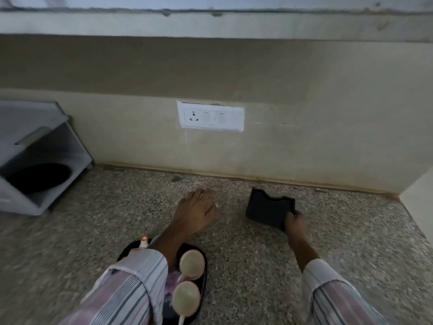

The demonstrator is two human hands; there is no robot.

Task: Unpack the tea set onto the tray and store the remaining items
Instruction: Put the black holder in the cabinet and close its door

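The beige wall point(304, 113) with its socket plate point(210, 116) backs a speckled stone desk point(257, 266). At the near edge, the black tray point(203, 268) carries two cups point(191, 262) under the left sleeve point(131, 285); a careless drag could tip them. The left hand point(195, 211) hovers released. The right hand point(295, 225) grasps a black holder point(267, 208) by one corner, a pinch that may slip.

Hands: two, left hand point(198, 212) and right hand point(295, 225).
Striped sleeves: two, the left sleeve point(131, 285) and the right sleeve point(332, 299).
Cups: two pale cups point(191, 263) on one black tray point(203, 256).
Teapot spouts: one pale spout point(143, 242) was seen.
Black holders: one notched holder point(269, 207).
Wall socket plates: one socket plate point(210, 116).
White racks: one rack point(35, 146), with one dark pan point(38, 177) inside.
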